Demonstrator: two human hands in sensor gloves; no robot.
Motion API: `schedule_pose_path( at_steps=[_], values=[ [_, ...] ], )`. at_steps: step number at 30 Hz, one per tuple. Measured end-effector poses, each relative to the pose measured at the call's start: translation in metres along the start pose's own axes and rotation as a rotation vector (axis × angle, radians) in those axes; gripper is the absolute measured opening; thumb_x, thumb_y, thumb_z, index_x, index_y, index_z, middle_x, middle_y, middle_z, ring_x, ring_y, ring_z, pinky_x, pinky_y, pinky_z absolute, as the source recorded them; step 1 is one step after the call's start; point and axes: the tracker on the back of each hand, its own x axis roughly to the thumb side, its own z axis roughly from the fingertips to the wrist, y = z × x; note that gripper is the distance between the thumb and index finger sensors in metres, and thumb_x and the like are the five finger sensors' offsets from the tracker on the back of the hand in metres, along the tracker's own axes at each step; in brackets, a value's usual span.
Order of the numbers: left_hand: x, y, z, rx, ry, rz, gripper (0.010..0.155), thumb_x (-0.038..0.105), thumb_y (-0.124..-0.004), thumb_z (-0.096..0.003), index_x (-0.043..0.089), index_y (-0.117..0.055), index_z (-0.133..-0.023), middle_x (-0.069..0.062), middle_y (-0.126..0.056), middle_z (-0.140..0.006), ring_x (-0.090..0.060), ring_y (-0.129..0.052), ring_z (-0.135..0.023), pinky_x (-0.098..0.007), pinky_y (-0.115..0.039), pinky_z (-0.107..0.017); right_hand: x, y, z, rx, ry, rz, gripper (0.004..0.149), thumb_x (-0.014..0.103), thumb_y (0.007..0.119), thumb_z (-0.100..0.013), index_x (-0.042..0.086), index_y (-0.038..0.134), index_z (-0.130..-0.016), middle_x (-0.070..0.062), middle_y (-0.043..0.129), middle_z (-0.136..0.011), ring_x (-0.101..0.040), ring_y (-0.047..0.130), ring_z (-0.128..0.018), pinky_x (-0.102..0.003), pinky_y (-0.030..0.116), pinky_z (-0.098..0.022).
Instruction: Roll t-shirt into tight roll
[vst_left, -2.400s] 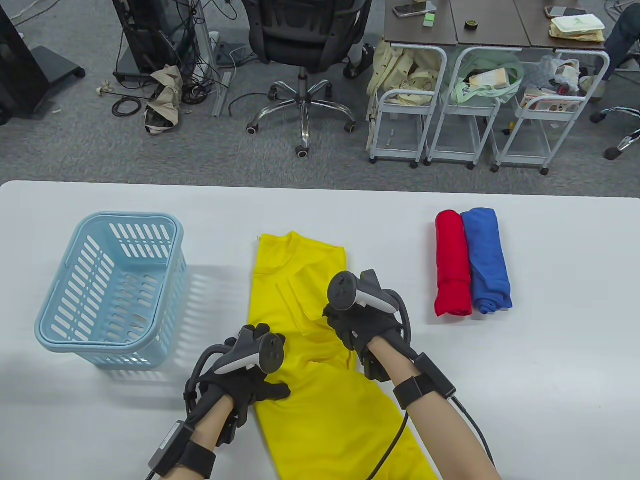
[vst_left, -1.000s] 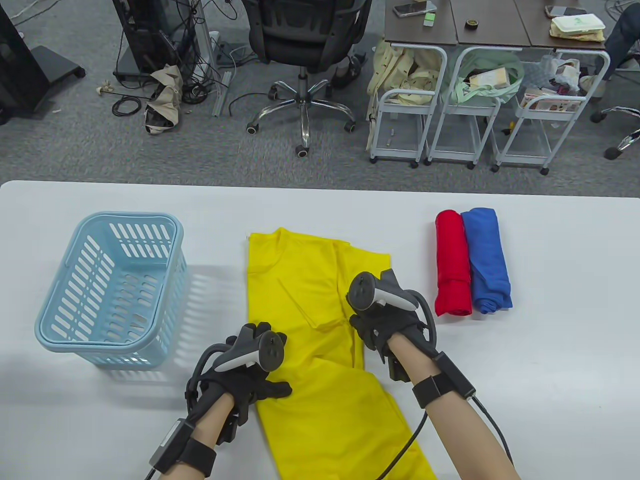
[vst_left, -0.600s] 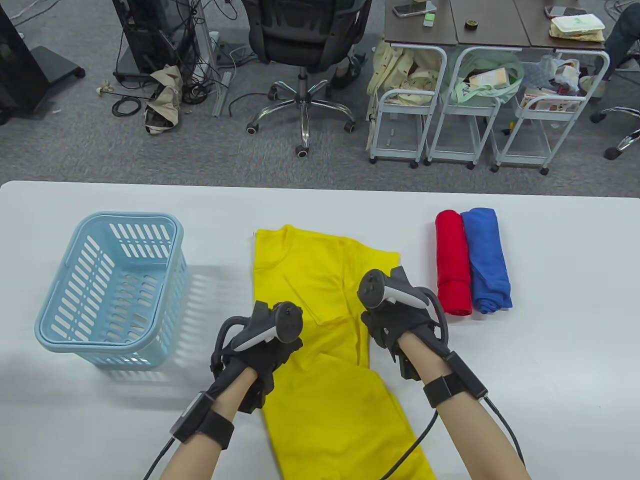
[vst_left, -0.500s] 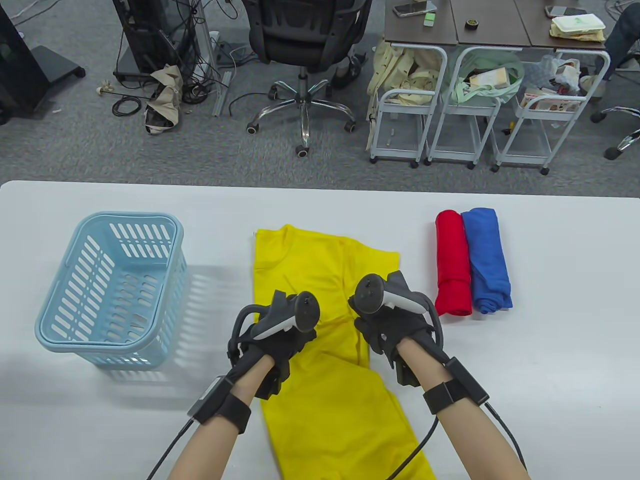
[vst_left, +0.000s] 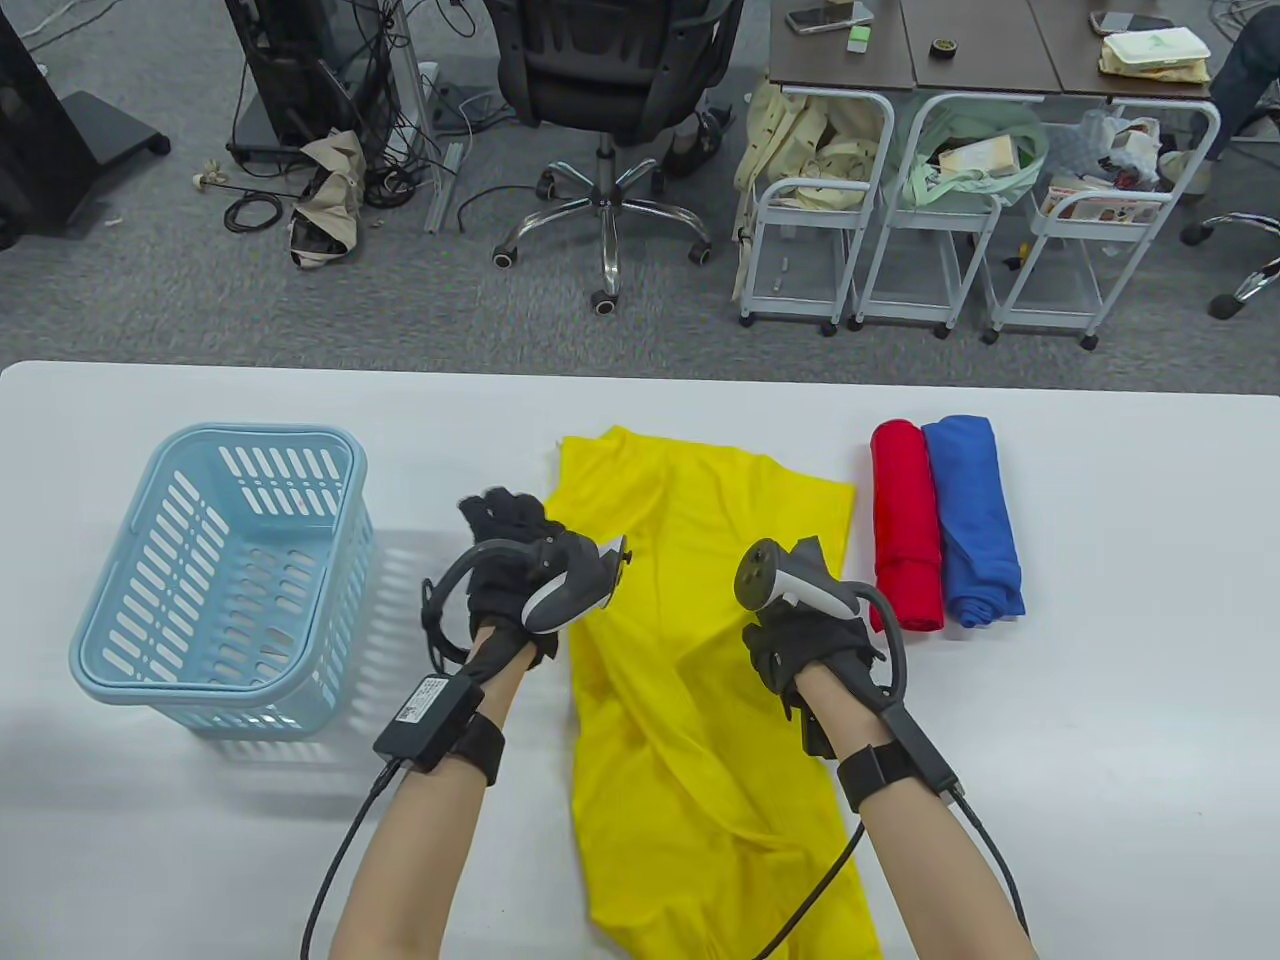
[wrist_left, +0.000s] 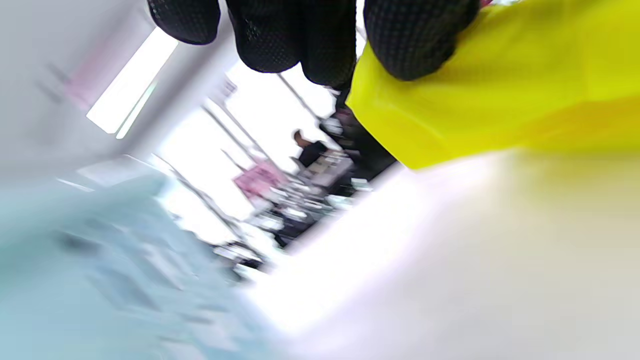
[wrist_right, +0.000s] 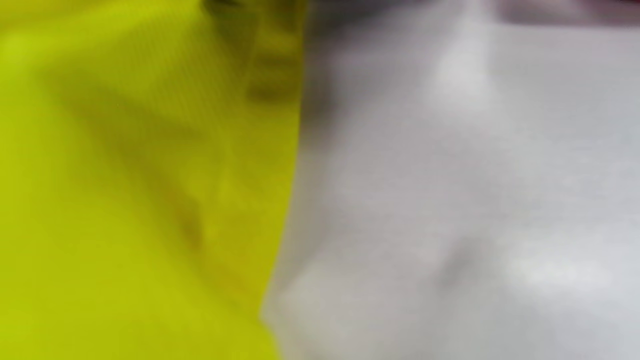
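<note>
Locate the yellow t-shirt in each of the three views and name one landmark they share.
Table view: the yellow t-shirt lies mid-table, running from the far middle to the bottom edge, between the two hands.
Left wrist view: upper right, its edge pinched by the left hand.
Right wrist view: fills the left half, blurred.
Shared landmark: the white table, pale surface beside the cloth in every view.

Grey carpet (vst_left: 150, 290) lying beyond the white table (vst_left: 1100, 700) — a black office chair (vst_left: 610, 90) standing centre, three white wire trolleys (vst_left: 960, 230) sitting under brown desks (vst_left: 960, 50), cables (vst_left: 300, 130) trailing at left.
</note>
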Motion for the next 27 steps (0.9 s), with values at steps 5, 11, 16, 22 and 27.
schedule_pose_path(
  at_steps=[5, 11, 16, 22, 27],
  values=[
    [-0.031, 0.006, 0.042, -0.123, -0.067, 0.405, 0.059, 0.041, -0.054, -0.0587, 0.027, -0.047, -0.115, -0.014, -0.045, -0.125, -0.042, -0.055, -0.111, -0.061, -0.051, -0.078, 0.006, -0.007, 0.01, -0.017, 0.017, -0.064, 0.066, 0.043, 0.044, -0.061, 0.013, 0.014, -0.112, -0.02, 0.01, -0.115, -0.046, 0.017, -0.108, -0.057, 0.038, -0.075],
    [0.031, -0.029, 0.077, -0.654, -0.437, 0.975, 0.083, 0.066, -0.042, -0.0506, 0.018, -0.036, -0.119, -0.021, -0.051, -0.124, -0.046, -0.063, -0.108, -0.062, -0.056, -0.076, 0.03, 0.0, 0.066, -0.122, -0.226, -0.038, 0.065, 0.045, 0.053, -0.061, 0.018, 0.031, -0.116, -0.016, 0.028, -0.12, -0.044, 0.03, -0.112, -0.056, 0.043, -0.075],
    [0.052, -0.045, 0.078, -0.625, -0.487, 0.715, 0.091, 0.07, -0.042, -0.0478, 0.02, -0.003, -0.113, -0.017, -0.009, -0.123, -0.044, -0.024, -0.113, -0.066, -0.036, -0.079, 0.027, 0.03, 0.056, 0.014, -0.22, -0.003, 0.077, 0.056, 0.055, -0.06, 0.018, 0.016, -0.114, -0.015, 0.011, -0.116, -0.043, 0.017, -0.109, -0.056, 0.04, -0.075],
    [0.014, -0.094, 0.065, -0.708, -0.341, 0.771, 0.08, 0.059, -0.05, -0.0522, 0.026, -0.009, -0.113, -0.009, -0.006, -0.122, -0.046, -0.016, -0.111, -0.065, -0.036, -0.079, 0.004, 0.024, 0.03, 0.027, -0.132, -0.103, 0.079, 0.055, 0.055, -0.06, 0.02, 0.007, -0.112, -0.012, 0.0, -0.114, -0.039, 0.005, -0.108, -0.056, 0.028, -0.076],
    [0.006, -0.044, 0.09, -0.338, -0.289, 0.389, 0.074, 0.054, -0.055, -0.0561, 0.025, -0.025, -0.117, -0.016, -0.027, -0.125, -0.042, -0.046, -0.113, -0.06, -0.051, -0.079, 0.007, 0.015, 0.021, 0.023, -0.105, -0.133, 0.077, 0.051, 0.055, -0.06, 0.019, 0.008, -0.112, -0.013, 0.001, -0.114, -0.04, 0.006, -0.108, -0.057, 0.027, -0.076]
  ],
)
